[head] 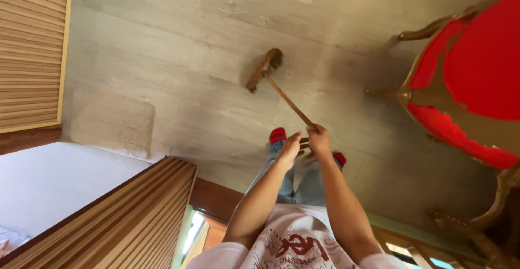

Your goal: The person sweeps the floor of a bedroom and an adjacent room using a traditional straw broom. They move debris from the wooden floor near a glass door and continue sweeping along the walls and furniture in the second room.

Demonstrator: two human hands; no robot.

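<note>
A wooden broom lies out in front of me, its brush head (pixel 265 67) resting on the pale tiled floor (pixel 179 58) and its thin handle (pixel 290 103) slanting back towards my body. My right hand (pixel 319 139) is closed around the upper part of the handle. Just beside it, my left hand (pixel 290 147) grips the handle's end, fingers curled. Both forearms reach forward from my white printed shirt. Below the hands are my jeans and red-socked feet (pixel 278 135).
A red upholstered chair (pixel 476 69) with a carved golden-brown frame stands close on the right, its legs near the broom's path. A slatted wooden door (pixel 30 47) is at the far left, another slatted panel (pixel 124 215) at lower left beside a white wall.
</note>
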